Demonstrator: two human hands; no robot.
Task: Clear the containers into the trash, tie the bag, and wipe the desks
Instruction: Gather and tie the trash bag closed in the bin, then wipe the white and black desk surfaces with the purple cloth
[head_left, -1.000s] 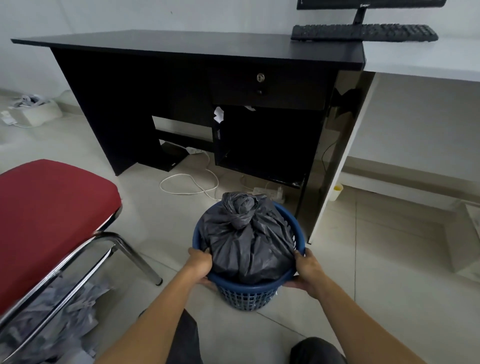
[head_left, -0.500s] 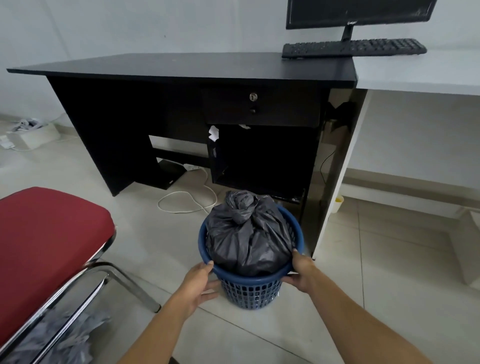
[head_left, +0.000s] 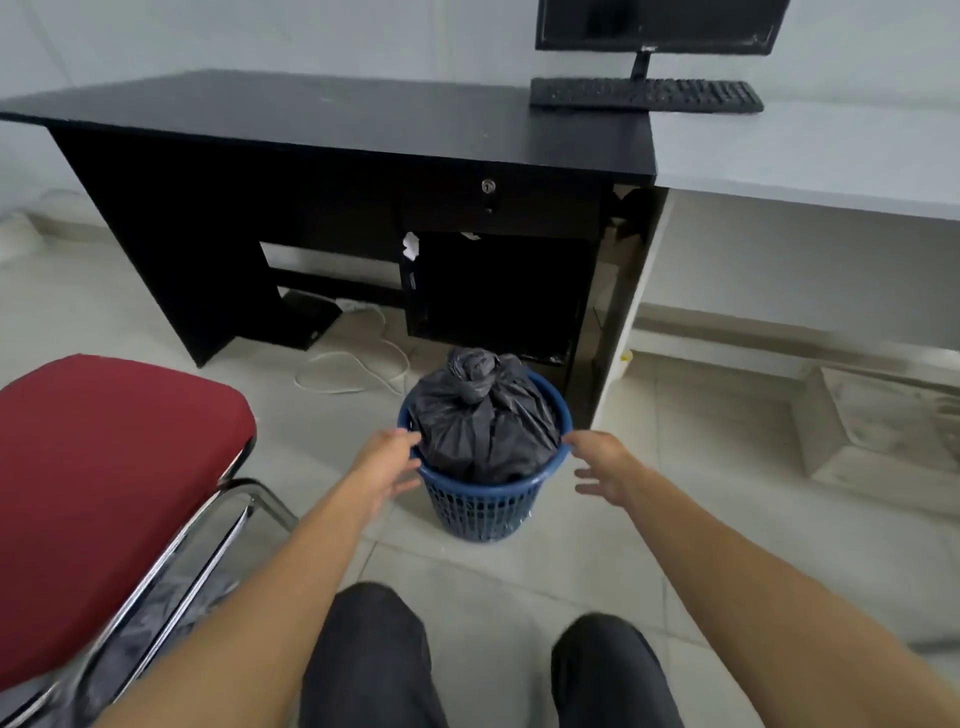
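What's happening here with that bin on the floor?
A person is tidying an office. A grey trash bag, already knotted at the top, sits in a blue bin on the floor in front of a black desk. Both hands are open on either side of it: the left hand is at the rim, the right hand just beside it, gripping nothing. A red chair stands to the left. No cloth is in sight for wiping.

The black flat monitor (head_left: 657, 26) is cut off by the top edge. The red padded chair seat (head_left: 104, 499) is cropped at the left, and the contents of the knotted grey plastic bag (head_left: 485, 421) are concealed.
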